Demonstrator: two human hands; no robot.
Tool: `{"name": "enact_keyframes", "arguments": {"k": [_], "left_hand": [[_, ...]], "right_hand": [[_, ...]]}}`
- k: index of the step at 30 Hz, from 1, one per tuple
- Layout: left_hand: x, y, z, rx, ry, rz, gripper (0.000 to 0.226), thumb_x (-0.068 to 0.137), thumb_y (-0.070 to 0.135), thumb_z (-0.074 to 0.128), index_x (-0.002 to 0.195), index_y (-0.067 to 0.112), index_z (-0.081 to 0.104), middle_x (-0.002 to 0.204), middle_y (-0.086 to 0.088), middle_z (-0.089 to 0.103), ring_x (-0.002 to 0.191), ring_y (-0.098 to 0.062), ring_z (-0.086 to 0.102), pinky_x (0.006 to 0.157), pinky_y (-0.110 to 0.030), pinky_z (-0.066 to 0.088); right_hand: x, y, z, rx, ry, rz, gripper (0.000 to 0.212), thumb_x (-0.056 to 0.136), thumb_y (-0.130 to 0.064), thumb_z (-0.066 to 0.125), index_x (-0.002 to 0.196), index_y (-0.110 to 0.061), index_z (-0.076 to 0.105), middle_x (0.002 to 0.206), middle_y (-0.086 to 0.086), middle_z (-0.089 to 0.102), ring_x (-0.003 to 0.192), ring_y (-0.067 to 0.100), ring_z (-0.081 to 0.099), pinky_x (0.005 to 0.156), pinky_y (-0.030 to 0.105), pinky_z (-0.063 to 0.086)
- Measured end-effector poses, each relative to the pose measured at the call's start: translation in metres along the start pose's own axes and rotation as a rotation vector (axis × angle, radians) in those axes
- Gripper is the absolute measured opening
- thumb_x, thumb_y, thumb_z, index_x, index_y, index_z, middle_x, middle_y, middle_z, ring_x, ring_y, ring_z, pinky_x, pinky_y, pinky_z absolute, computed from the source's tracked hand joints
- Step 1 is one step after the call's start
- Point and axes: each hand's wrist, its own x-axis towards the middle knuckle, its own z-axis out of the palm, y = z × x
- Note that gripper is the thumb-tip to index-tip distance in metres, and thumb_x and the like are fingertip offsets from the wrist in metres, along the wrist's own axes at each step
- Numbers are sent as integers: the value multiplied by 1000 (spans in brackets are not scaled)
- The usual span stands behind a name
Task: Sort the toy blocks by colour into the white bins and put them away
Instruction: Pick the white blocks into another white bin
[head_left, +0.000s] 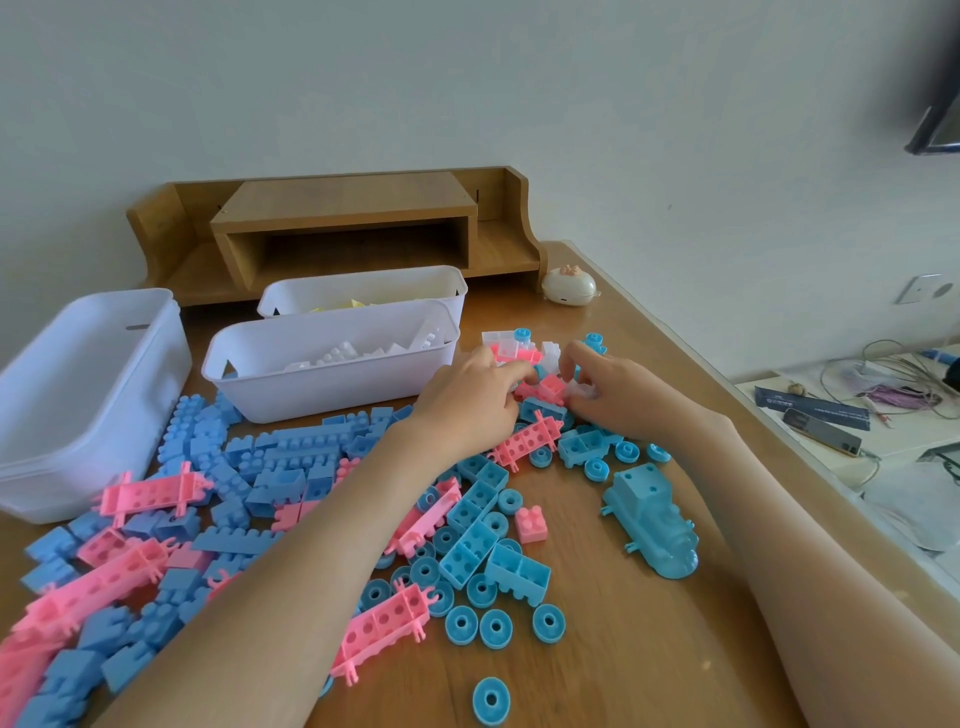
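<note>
Both hands work at a small mixed cluster (519, 345) of white, pink and blue pieces on the far right of the bench (649, 649), just right of the middle bin (322, 387). The right hand (618, 389) pinches a white block (581, 391) between thumb and fingertips, low over the pile. The left hand (467, 402) lies knuckles-up with its fingers curled down onto the pink pieces beside it. Its palm side is hidden, so I cannot tell whether it grips one or only steadies the heap. My reading is that it holds the neighbours down so the white block comes free without dragging them.

3 white bins stand to the left and far side. The middle bin holds white blocks, so it is the likely home for this piece, and it sits a short carry to the left of the hands. The far bin (363, 283) shows yellow pieces. The left bin (104, 374), the largest, shows nothing inside from here and probably waits for blue or pink.

Blue blocks (291, 457) and pink blocks (150, 491) lie unsorted across the near left, with blue wheels (496, 629) and a blue train (654, 525) towards the right. Most of the sorting looks undone.
</note>
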Motion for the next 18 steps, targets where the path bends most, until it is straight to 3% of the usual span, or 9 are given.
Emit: {"name": "enact_keyframes", "arguments": {"k": [5,11,14,18], "left_hand": [[0,-1,0,-14,-6,11,34,96,19,43,127,32,48,121,-6,47,98,-15,48,72,-23,44],[0,-1,0,-16,3,11,26,95,20,45,119,27,49,115,-4,48,90,-11,44,68,-21,38],[0,-1,0,-14,7,13,22,95,23,45,117,26,49,115,-3,49,90,-11,44,69,-21,39],[1,0,1,-21,13,10,30,96,47,42,113,24,51,117,-1,51,97,-13,50,72,-22,42]], "right_hand": [[1,0,1,41,-4,7,15,95,-25,49,106,-24,39,97,-1,56,80,13,53,66,21,46],[-1,0,1,16,-31,-30,43,96,-17,42,137,-29,36,114,-1,55,91,11,53,71,16,41],[-1,1,-1,-11,-38,-47,40,96,-19,42,135,-27,42,128,-2,50,102,11,49,81,18,36],[-1,2,-1,-20,-40,-85,31,95,-22,46,126,-25,50,119,-4,52,95,8,48,78,17,36]]}}
